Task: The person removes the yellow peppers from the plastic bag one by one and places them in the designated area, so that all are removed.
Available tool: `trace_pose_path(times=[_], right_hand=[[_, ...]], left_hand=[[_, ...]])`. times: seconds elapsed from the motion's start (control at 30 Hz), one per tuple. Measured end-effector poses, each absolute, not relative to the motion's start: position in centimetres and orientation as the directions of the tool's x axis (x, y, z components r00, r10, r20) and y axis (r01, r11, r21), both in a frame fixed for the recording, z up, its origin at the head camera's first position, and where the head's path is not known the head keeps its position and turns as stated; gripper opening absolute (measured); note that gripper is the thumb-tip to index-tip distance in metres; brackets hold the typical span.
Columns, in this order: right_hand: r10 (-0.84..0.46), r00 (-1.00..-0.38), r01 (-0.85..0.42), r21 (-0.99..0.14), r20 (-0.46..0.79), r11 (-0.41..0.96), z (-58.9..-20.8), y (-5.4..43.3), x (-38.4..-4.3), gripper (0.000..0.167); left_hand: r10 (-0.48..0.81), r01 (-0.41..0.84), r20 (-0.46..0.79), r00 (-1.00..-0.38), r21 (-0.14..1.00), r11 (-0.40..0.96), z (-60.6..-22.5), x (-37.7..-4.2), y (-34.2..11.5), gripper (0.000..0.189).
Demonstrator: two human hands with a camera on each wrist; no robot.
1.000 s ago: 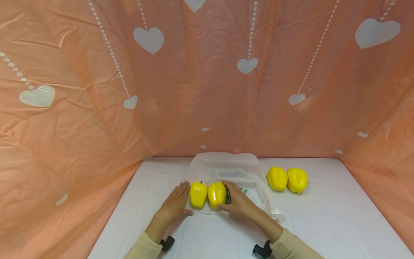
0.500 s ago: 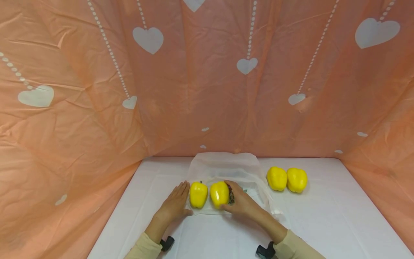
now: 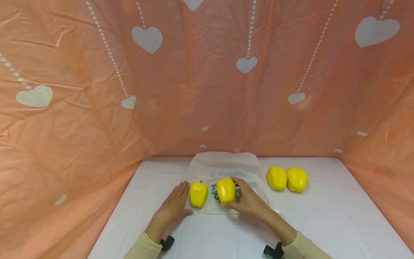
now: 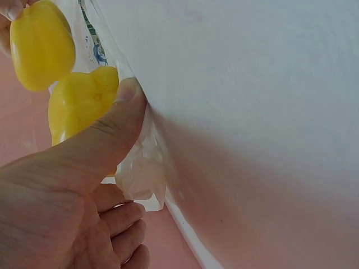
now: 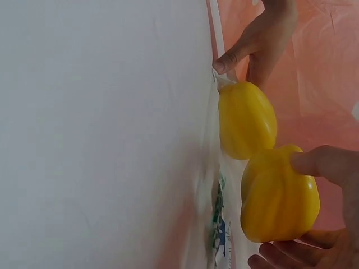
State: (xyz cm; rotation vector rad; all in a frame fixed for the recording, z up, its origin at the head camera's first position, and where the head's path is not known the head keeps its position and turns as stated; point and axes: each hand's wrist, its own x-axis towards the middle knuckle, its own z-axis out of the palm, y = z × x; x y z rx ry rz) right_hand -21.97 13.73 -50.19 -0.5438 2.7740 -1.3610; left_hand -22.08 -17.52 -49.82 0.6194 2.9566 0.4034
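A thin white plastic bag [image 3: 226,166] lies flat on the white table [image 3: 326,219]. My left hand [image 3: 183,199] rests flat on the bag's near left corner, its thumb [image 4: 120,120] pressing the edge down. A yellow bell pepper [image 3: 198,194] stands on the bag right beside that hand. My right hand [image 3: 240,197] grips a second yellow pepper [image 3: 226,190] from its right side, over the bag's green print. In the right wrist view the held pepper [image 5: 277,193] sits between thumb [image 5: 322,162] and fingers, close to the standing pepper [image 5: 247,117].
Two more yellow peppers [image 3: 276,178] [image 3: 297,179] stand side by side on the table, right of the bag. An orange backdrop with white hearts [image 3: 207,90] closes in the back and both sides.
My right hand has carried its pepper to the right and slightly back, away from the standing pepper, uncovering the bag's green print. The left hand has stayed put.
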Motion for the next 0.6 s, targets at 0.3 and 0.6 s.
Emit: trace_pose_path(times=[0.3, 0.6], right_hand=[[-0.298, -0.94, -0.315, -0.765, 0.169, 0.561, -49.6, 15.2, -21.7, 0.092], [-0.308, -0.934, -0.324, -0.787, 0.179, 0.525, -48.8, 16.7, -21.5, 0.091]], left_hand=[[0.413, 0.39, -0.031, -0.91, 0.275, 0.879, -49.8, -21.9, -17.5, 0.102], [0.405, 0.376, -0.045, -0.913, 0.288, 0.881, -49.9, -21.9, -17.6, 0.101]])
